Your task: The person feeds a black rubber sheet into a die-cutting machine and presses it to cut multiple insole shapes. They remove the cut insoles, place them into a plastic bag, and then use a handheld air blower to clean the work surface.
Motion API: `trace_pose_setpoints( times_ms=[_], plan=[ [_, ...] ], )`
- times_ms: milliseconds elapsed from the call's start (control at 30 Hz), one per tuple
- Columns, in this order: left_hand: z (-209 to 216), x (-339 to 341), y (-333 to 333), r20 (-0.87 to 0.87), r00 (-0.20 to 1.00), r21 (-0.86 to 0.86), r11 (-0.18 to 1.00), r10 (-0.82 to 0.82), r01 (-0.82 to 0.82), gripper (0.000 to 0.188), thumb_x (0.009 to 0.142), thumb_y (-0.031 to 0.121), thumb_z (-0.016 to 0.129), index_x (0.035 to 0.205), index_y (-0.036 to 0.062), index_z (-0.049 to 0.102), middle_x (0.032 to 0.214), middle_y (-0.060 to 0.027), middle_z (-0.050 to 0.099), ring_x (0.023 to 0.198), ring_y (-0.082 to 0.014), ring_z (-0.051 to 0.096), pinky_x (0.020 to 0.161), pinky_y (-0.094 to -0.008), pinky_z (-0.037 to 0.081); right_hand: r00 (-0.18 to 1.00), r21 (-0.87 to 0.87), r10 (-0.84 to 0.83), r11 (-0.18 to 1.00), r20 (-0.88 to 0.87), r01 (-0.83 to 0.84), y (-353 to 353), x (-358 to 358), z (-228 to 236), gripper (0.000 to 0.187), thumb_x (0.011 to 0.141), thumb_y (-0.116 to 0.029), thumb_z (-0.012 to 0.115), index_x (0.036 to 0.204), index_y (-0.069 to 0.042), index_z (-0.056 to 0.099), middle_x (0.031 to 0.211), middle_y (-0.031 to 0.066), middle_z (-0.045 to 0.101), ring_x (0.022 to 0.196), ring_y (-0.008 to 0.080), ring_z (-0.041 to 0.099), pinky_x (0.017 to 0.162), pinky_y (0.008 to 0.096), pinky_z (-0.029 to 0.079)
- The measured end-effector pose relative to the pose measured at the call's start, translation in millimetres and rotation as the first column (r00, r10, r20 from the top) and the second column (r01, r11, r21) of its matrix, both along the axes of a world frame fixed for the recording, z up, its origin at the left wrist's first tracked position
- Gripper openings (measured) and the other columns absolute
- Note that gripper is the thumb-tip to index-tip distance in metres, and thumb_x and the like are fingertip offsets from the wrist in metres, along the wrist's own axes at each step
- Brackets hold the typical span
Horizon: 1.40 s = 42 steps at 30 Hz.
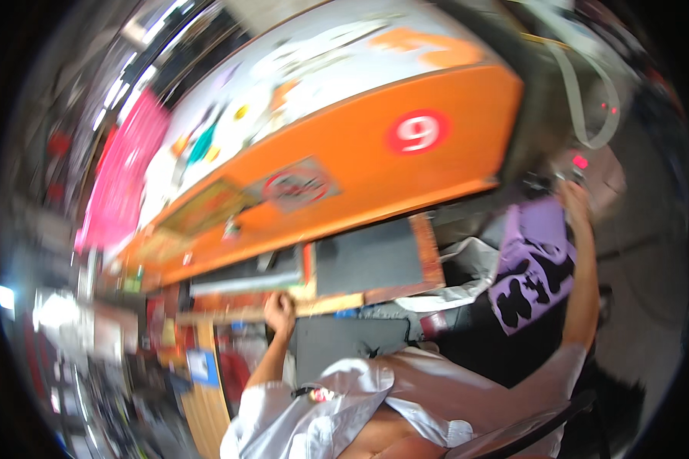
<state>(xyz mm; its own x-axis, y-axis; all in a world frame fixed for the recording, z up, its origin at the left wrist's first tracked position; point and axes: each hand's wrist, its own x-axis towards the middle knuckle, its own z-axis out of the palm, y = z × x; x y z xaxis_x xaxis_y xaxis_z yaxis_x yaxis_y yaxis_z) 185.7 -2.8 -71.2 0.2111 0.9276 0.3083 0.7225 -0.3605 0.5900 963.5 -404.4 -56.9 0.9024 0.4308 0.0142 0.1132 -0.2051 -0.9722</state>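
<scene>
My left hand [280, 311] is closed like a fist against the light wooden rail [321, 305] along the front of an open drawer-like frame; its fingertips are hidden. Out to the right, my right hand [575, 200] is closed at the top corner of a purple sheet [511, 297], though blur hides the exact grip. Black, irregular shapes show in that sheet, which hangs down over my right thigh side. Just beyond the right hand is a pale machine part [603, 176] with a small red light.
A long orange-fronted table [344, 145] crosses ahead, its white top strewn with cut pieces and orange material [429, 47]. Pink sheeting [126, 172] hangs at its left end. A whitish bag [467, 268] lies beside the purple sheet. A pale strap [576, 99] loops down at upper right.
</scene>
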Motion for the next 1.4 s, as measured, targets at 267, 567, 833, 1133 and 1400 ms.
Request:
trace_pose_setpoints(
  times_ms=[267,567,833,1133,1400],
  plan=[
    [5.9,1.5,-6.8,-0.143,0.989,0.188,0.982,0.021,0.006,0.013,0.092,0.010,0.062,0.097,0.0087,0.074,0.090,-0.0144,0.072,0.088,-0.0361,0.067,0.083,-0.0471,0.052,0.999,-0.046,0.013,0.999,-0.030,-0.015,-7.2,31.1,-11.4,0.031,0.103,-0.034,0.069,0.088,-0.007,0.069,0.073,-0.0037,0.060,0.061,0.0053,0.056,0.052,0.0212,0.043],
    [6.0,0.9,-7.0,-0.152,0.988,0.208,0.978,0.015,0.018,0.013,0.095,0.012,0.062,0.098,0.0097,0.074,0.089,-0.0117,0.072,0.087,-0.0340,0.067,0.083,-0.0449,0.052,0.991,-0.178,0.102,0.980,0.086,-0.085,-20.0,58.0,-22.7,0.033,0.104,-0.031,0.068,0.080,-0.008,0.062,0.068,-0.0032,0.057,0.059,0.0040,0.055,0.051,0.0228,0.040],
    [9.5,3.0,-5.5,-0.101,0.995,0.217,0.976,0.013,0.009,0.012,0.089,0.008,0.064,0.095,0.0091,0.074,0.083,-0.0135,0.070,0.081,-0.0344,0.066,0.078,-0.0462,0.052,0.696,-0.120,-0.213,0.910,0.685,0.397,8.1,-51.8,7.3,0.020,0.103,-0.019,0.066,0.100,0.001,0.069,0.076,0.0025,0.066,0.069,0.0132,0.061,0.067,0.0308,0.050],
    [1.2,7.6,9.3,-0.045,0.999,0.293,0.956,0.016,-0.002,0.007,0.085,0.009,0.067,0.088,0.0114,0.073,0.073,-0.0131,0.065,0.070,-0.0355,0.064,0.067,-0.0482,0.050,0.931,0.126,0.262,0.945,0.256,-0.301,187.6,-402.6,54.0,0.013,0.101,-0.015,0.068,0.096,-0.003,0.067,0.083,0.0042,0.065,0.078,0.0132,0.062,0.071,0.0309,0.052],
    [-10.2,27.4,43.8,0.014,0.999,0.332,0.943,-0.036,0.030,0.008,0.088,0.012,0.066,0.091,0.0068,0.072,0.077,-0.0179,0.066,0.075,-0.0381,0.065,0.071,-0.0499,0.051,0.515,0.223,0.347,0.617,0.783,-0.755,375.3,-596.6,173.9,0.007,0.094,-0.009,0.067,0.091,-0.005,0.062,0.087,0.0088,0.064,0.081,0.0294,0.066,0.069,0.0410,0.054]
  ],
)
